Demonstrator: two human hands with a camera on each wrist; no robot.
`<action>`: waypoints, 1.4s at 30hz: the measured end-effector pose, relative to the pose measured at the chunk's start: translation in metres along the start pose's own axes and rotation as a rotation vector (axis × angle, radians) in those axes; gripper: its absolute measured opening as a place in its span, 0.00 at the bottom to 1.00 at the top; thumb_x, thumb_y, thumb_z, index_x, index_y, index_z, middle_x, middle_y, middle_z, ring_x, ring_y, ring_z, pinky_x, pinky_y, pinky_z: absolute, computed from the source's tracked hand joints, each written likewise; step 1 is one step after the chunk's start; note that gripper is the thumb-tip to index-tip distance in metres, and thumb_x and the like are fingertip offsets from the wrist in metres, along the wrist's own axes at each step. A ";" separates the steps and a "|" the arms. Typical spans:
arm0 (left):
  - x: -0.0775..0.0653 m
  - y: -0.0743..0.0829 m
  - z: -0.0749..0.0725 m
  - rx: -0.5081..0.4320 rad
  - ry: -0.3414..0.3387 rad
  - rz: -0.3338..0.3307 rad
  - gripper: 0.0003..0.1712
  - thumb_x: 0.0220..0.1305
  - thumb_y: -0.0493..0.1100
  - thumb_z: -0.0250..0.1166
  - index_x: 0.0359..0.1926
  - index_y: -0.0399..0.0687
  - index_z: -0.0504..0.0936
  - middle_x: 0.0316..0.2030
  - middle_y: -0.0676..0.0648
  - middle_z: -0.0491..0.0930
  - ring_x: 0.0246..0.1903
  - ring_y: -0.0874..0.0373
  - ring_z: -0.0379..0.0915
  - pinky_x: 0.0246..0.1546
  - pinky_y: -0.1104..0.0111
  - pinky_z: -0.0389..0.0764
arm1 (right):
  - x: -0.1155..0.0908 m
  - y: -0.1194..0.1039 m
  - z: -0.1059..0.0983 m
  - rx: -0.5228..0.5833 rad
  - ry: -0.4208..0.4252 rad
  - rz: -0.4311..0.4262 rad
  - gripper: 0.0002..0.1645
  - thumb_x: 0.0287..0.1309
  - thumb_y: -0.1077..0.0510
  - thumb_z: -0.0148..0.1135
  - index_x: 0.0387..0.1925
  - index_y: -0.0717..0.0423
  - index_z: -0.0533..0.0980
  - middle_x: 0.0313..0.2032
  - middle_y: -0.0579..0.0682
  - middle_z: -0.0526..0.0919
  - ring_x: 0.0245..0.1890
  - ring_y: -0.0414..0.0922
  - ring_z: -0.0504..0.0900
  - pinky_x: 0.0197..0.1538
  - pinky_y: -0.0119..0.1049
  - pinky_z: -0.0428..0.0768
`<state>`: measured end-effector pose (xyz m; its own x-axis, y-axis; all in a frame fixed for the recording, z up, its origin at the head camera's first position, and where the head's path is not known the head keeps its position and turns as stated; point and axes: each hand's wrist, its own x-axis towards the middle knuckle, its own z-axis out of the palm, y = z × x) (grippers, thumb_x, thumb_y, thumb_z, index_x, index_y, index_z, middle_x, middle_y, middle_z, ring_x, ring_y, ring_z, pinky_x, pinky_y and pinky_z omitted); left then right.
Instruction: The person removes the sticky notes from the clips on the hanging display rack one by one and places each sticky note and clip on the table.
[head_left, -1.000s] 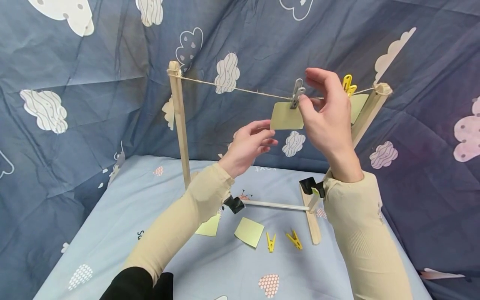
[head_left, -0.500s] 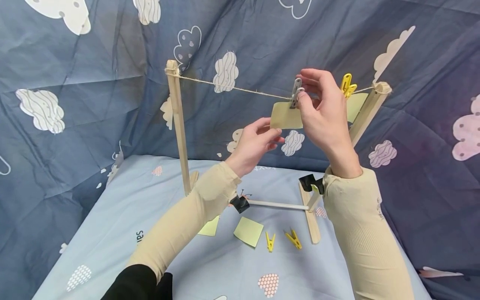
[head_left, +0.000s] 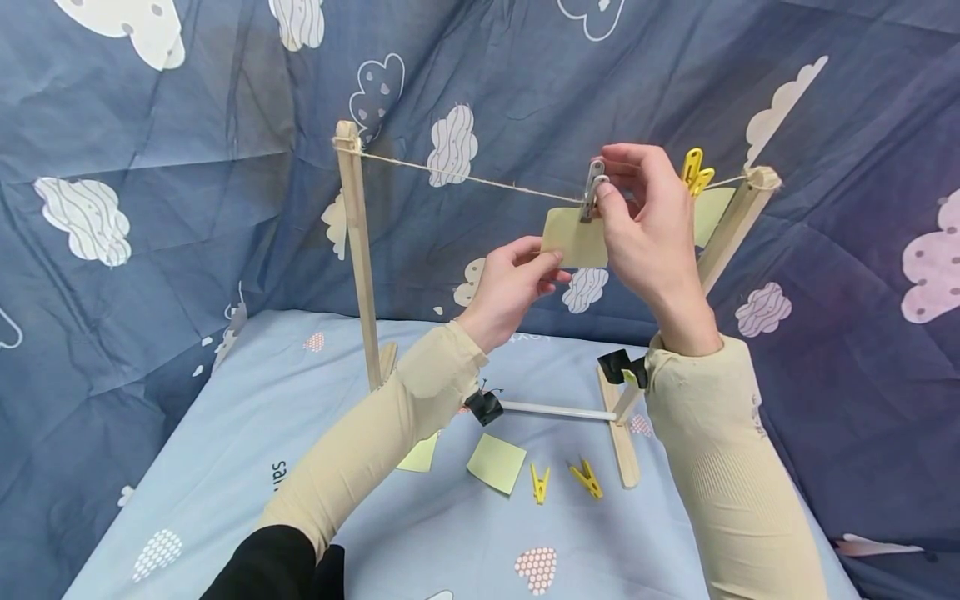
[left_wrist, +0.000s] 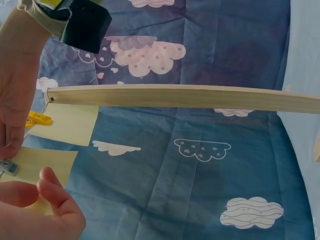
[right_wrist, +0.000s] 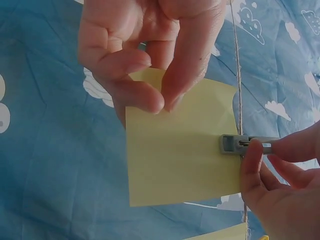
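Note:
A yellow-green sticky note (head_left: 576,237) hangs at a twine line (head_left: 480,177), with a grey clothespin (head_left: 592,192) on its top edge. My right hand (head_left: 654,229) pinches the clothespin's handles between thumb and fingers. With its thumb across the note's lower left corner, my left hand (head_left: 510,287) pinches the paper. The right wrist view shows the clothespin (right_wrist: 245,144) reaching over the twine onto the note (right_wrist: 180,150), and the left fingertips (right_wrist: 155,102) at the opposite edge.
A yellow clothespin (head_left: 696,171) holds another sticky note (head_left: 711,215) near the right wooden post (head_left: 738,225). A left post (head_left: 358,250) bears the twine's other end. On the sheet lie a sticky note (head_left: 497,464), another partly behind the left sleeve, and yellow clothespins (head_left: 540,483). A white rod (head_left: 558,410) spans the base.
My left hand has moved right and its thumb now lies over the note's corner. The right fingers have come in around the clothespin. Note and clothespin have dipped slightly.

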<state>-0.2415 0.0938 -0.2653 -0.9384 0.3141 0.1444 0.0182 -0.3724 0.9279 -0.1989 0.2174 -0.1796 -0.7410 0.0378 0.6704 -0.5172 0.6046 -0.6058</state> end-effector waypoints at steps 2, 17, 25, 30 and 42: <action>0.000 0.000 0.000 0.000 -0.002 0.005 0.14 0.67 0.36 0.59 0.52 0.36 0.78 0.37 0.45 0.79 0.30 0.62 0.79 0.36 0.72 0.77 | 0.000 0.000 0.000 0.005 0.008 -0.002 0.19 0.67 0.64 0.50 0.58 0.60 0.71 0.51 0.55 0.79 0.44 0.36 0.79 0.44 0.23 0.76; -0.004 0.002 -0.002 0.052 0.009 -0.005 0.14 0.67 0.39 0.61 0.53 0.41 0.80 0.41 0.44 0.80 0.31 0.59 0.79 0.36 0.71 0.76 | -0.001 -0.004 0.002 0.034 0.103 -0.020 0.15 0.63 0.63 0.57 0.51 0.60 0.76 0.45 0.54 0.83 0.40 0.33 0.81 0.41 0.25 0.74; -0.007 0.002 -0.002 0.137 0.031 -0.008 0.13 0.66 0.43 0.62 0.50 0.47 0.81 0.41 0.46 0.81 0.31 0.54 0.82 0.30 0.71 0.73 | 0.002 -0.003 0.004 0.112 0.186 -0.037 0.08 0.60 0.68 0.58 0.41 0.59 0.77 0.41 0.50 0.85 0.38 0.35 0.82 0.36 0.26 0.73; -0.008 0.002 -0.003 0.135 0.040 -0.005 0.13 0.66 0.44 0.63 0.50 0.47 0.82 0.41 0.46 0.81 0.29 0.56 0.81 0.30 0.71 0.74 | 0.004 -0.002 0.005 0.173 0.228 -0.042 0.07 0.58 0.70 0.58 0.33 0.56 0.75 0.40 0.51 0.86 0.39 0.35 0.84 0.35 0.26 0.73; -0.007 -0.001 -0.004 0.133 0.035 -0.018 0.14 0.66 0.44 0.63 0.51 0.47 0.81 0.41 0.47 0.80 0.30 0.55 0.81 0.32 0.69 0.73 | 0.007 -0.002 0.005 0.263 0.290 -0.054 0.20 0.55 0.74 0.59 0.20 0.53 0.63 0.37 0.51 0.88 0.35 0.38 0.85 0.29 0.25 0.68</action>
<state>-0.2363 0.0882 -0.2682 -0.9503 0.2886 0.1170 0.0442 -0.2471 0.9680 -0.2057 0.2124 -0.1762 -0.5777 0.2575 0.7746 -0.6718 0.3890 -0.6304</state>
